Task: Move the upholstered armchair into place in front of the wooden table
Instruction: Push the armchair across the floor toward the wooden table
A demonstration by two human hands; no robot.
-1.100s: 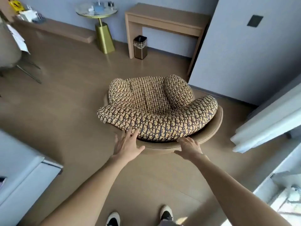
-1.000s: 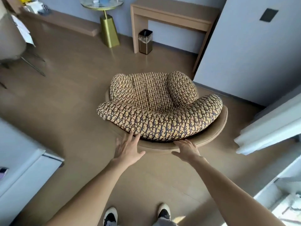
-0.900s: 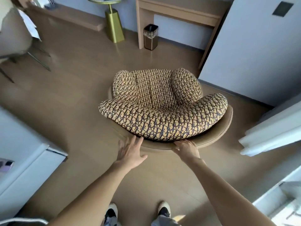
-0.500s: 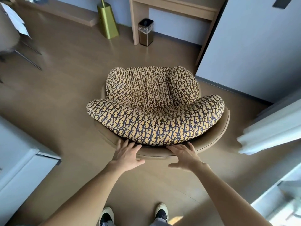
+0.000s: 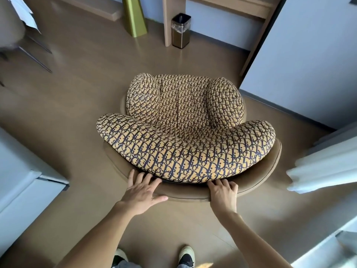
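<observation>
From the head camera we look down on both of our bare arms reaching forward to the armchair (image 5: 185,132). Our left hand (image 5: 142,192) lies flat and open on the tan leather shell at the chair's back rim, fingers spread and pointing forward, fingertips just touching the underside of the patterned back cushion. Our right hand (image 5: 224,192) rests on the same rim a little way to the right, fingers bent with their tips tucked into the seam between cushion and shell; it is loosely curled, not closed around anything.

The chair stands on the brown floor (image 5: 77,93) directly ahead of both hands, its seat facing away from us. Its fabric carries a repeating dark letter monogram on yellow-beige; the letters are too small and warped for us to read with confidence.

Beyond the chair, well past our fingertips, stands the table (image 5: 228,6), against the far wall, only its legs and front edge in view. A small metal bin (image 5: 181,30) with a clear liner sits on the floor beside its left leg. Further left of that is a gold cone-shaped stand (image 5: 134,16).

To the left of our left hand is a white cabinet (image 5: 23,180). To the right of our right hand hangs pale fabric (image 5: 324,167). Below our arms we see our two shoes (image 5: 185,256).
</observation>
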